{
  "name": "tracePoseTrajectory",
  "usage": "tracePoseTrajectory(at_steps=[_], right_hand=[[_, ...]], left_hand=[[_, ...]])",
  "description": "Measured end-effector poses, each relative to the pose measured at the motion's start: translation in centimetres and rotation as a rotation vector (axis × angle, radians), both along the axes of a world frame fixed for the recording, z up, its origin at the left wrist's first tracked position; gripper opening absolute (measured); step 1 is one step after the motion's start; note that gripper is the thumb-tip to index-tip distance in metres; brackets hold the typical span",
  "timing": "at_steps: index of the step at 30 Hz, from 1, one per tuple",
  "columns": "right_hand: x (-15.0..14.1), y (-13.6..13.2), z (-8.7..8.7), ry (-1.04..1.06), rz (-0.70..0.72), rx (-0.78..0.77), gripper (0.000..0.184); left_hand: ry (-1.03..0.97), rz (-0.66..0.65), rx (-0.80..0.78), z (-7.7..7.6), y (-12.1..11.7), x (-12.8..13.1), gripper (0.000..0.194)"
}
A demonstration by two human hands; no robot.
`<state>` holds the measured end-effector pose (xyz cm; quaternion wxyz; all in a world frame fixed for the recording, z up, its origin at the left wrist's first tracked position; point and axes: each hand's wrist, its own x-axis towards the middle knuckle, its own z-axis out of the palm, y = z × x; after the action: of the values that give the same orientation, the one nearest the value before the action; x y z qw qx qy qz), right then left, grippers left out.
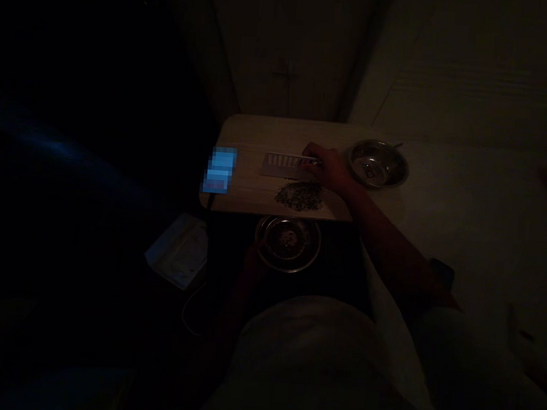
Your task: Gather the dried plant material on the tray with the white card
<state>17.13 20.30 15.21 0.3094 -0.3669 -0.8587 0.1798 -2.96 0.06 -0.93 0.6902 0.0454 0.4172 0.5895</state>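
Observation:
The scene is very dark. My right hand (328, 166) reaches over a small light wooden table (246, 193) and is closed on the handle of a wide cleaver-like blade (283, 165) lying across the tabletop. Just in front of the blade lies a pile of dark chopped bits (299, 196). My left hand (254, 258) is barely visible below the table's near edge, at the left rim of a metal bowl (288, 243) that has some of the dark bits in it. Its fingers cannot be made out.
A second metal bowl (379, 163) sits at the table's right end. A glowing blue phone screen (219, 169) lies on the table's left end. A white box or paper (179, 250) with a cable lies lower left. A pale surface (467, 207) spreads to the right.

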Motion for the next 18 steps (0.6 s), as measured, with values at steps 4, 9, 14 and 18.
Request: tracePoseTrajectory(at_steps=[4,9,14,18], right_hand=[[-0.06,-0.03,-0.19,-0.007,0.006,0.008,0.019],[-0.05,0.18,-0.30,-0.021,-0.004,0.012,0.017],[-0.06,0.34,-0.36,-0.016,-0.014,-0.003,0.017],[-0.02,0.39,-0.32,0.002,-0.005,0.003,0.016]], left_hand=[[-0.019,0.005,-0.058,-0.02,-0.07,0.01,0.027],[-0.021,0.027,-0.099,0.00,0.04,0.09,0.023],[-0.033,0.036,-0.094,0.21,0.12,0.17,0.020],[-0.043,0.022,-0.069,0.47,0.06,0.22,0.023]])
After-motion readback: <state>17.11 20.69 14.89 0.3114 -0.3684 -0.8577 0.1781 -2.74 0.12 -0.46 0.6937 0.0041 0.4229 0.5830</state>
